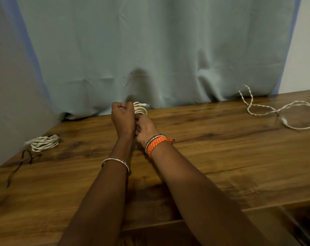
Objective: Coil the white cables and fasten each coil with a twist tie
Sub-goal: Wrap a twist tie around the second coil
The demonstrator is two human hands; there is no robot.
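Note:
Above the middle of the wooden table (212,157) I hold a coil of white cable (141,108) upright, its plug end sticking out to the right at the top. My left hand (122,119) is closed around the coil's left side. My right hand (145,128) grips it from below, fingers hidden behind the left hand. A finished white coil (44,143) lies at the table's left, bound at its top. A loose white cable (278,110) sprawls in loops at the far right. Dark twist ties (20,162) lie near the left edge.
A pale blue curtain (150,50) hangs right behind the table's far edge. The table's front edge runs across the bottom, with a lower shelf (292,224) showing at the bottom right.

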